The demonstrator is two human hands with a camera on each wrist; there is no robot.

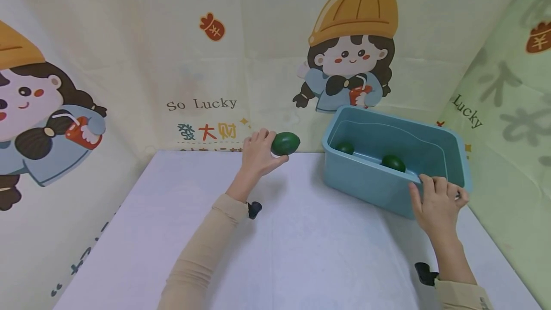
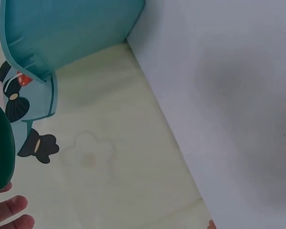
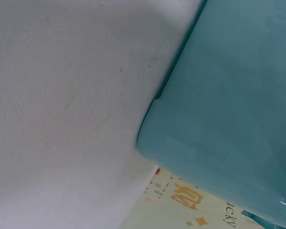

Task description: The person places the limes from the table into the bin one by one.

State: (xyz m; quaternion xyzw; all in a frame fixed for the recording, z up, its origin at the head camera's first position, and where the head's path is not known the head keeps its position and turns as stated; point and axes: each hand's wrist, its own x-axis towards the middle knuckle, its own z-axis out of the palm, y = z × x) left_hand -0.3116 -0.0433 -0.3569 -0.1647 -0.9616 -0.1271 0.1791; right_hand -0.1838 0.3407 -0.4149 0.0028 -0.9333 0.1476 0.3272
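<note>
Above the far edge of the table, my left hand (image 1: 258, 155) holds a smooth, dark green oval fruit (image 1: 286, 143) between thumb and fingers. In the left wrist view the same fruit (image 2: 1, 148) shows at the left edge, with fingertips (image 2: 9, 208) below it. A blue rectangular plastic bin (image 1: 366, 181) stands to the right, set at an angle. My right hand (image 1: 441, 207) grips its near rim by the right corner, fingers hooked over the edge. Inside the bin lie two similar green fruits, one at the left (image 1: 345, 148) and one near the middle (image 1: 393, 162).
The white table (image 1: 301, 252) ends at a cloth backdrop (image 1: 267, 61) printed with cartoon figures and lettering. More printed cloth (image 1: 512, 157) hangs along the right side. Dark camera mounts (image 1: 255, 210) sit at both wrists.
</note>
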